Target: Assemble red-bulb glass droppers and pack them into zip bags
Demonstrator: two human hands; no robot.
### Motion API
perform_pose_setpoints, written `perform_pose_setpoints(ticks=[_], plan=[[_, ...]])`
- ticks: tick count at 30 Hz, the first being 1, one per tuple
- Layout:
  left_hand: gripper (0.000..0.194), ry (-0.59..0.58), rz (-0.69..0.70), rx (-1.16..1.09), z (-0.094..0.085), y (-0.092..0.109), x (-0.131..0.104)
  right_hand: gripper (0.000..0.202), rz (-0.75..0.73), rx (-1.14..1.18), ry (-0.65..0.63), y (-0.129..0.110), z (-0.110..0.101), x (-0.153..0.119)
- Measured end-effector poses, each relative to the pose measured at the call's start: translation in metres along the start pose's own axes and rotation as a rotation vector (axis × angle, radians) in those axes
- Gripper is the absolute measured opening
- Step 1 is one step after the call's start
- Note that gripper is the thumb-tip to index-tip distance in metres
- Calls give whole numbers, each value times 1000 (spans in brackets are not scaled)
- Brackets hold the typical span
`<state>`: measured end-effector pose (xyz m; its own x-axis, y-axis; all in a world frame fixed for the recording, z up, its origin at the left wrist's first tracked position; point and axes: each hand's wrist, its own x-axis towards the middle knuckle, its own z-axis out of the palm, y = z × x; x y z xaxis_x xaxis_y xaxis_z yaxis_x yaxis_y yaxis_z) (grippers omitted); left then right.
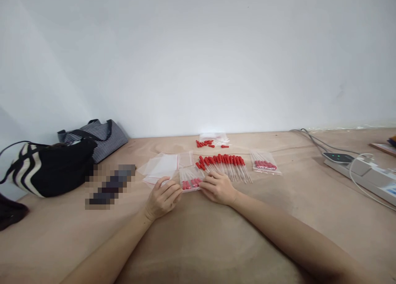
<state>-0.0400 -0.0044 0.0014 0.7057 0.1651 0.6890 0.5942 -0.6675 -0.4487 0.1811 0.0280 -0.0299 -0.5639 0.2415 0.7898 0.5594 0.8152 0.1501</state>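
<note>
A clear zip bag (191, 177) holding several red-capped droppers lies between my hands, its edge toward me. My left hand (163, 197) pinches the bag's left corner with curled fingers. At the right corner, my right hand (218, 188) has its fingers closed on the same bag. Just behind, a row of red-capped droppers (225, 160) is spread out, tips pointing toward me. Flat clear bags (163, 164) overlap to the left. Another filled bag (265, 162) rests to the right. Small red caps (204, 143) lie farther back beside more clear plastic (216, 137).
A black and white bag (58, 168) and a striped bag (108, 142) stand at the left, near a blurred dark object (113, 185). On the right are a power strip (365, 174), a black device (338, 158) and cables. A wall rises behind the table (198, 242).
</note>
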Motion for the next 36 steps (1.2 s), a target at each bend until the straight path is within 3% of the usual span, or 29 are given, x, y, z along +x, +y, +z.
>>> perform_pose_setpoints(ticks=[7, 13, 17, 21, 24, 26, 29, 33, 36], plan=[[11, 12, 18, -72, 6, 8, 9, 17, -85, -6, 20, -18, 9, 13], [12, 45, 1, -126, 7, 8, 6, 13, 28, -9, -38, -15, 8, 7], [13, 10, -179, -183, 6, 0, 0, 14, 286, 186, -72, -9, 8, 0], [21, -120, -551, -160, 13, -12, -11, 6, 657, 627, 104, 1, -1, 2], [24, -199, -654, -125, 22, -18, -18, 14, 839, 764, 245, 15, -15, 0], [22, -245, -638, -152, 27, -18, -21, 17, 887, 672, 342, 30, -27, -9], [20, -271, -609, -200, 31, -17, -22, 15, 875, 439, 369, 59, -48, -37], [25, -303, -599, -142, 36, -17, -25, 9, 971, 141, 194, 100, -71, -83], [32, -425, -635, -47, 39, -16, -27, 6, 939, 38, 9, 121, -82, -105]])
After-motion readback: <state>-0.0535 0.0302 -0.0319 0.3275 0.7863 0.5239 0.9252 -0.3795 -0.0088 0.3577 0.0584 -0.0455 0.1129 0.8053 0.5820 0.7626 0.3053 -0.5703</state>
